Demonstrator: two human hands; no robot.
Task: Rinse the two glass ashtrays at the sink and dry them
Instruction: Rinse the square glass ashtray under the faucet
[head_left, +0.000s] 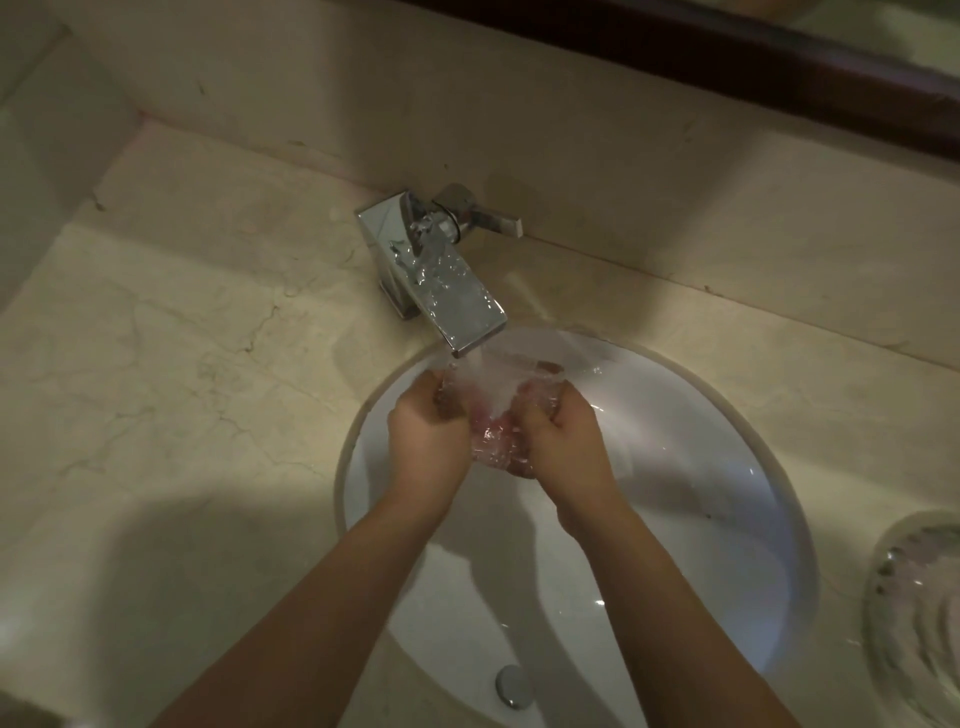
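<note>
A clear glass ashtray (496, 434) is held over the white sink basin (717, 467), right under the stream from the chrome faucet (441, 283). My left hand (428, 431) grips its left edge and my right hand (563, 434) grips its right edge. Water runs over the glass and my fingers. The second glass ashtray (919, 608) lies on the counter at the right edge, partly cut off by the frame.
Beige marble counter (182, 364) surrounds the basin, with a low marble backsplash (571, 156) behind the faucet. The faucet's lever (488, 218) points right. A chrome drain plug (514, 686) sits at the near side of the basin. A dark wooden frame (779, 67) runs along the top right.
</note>
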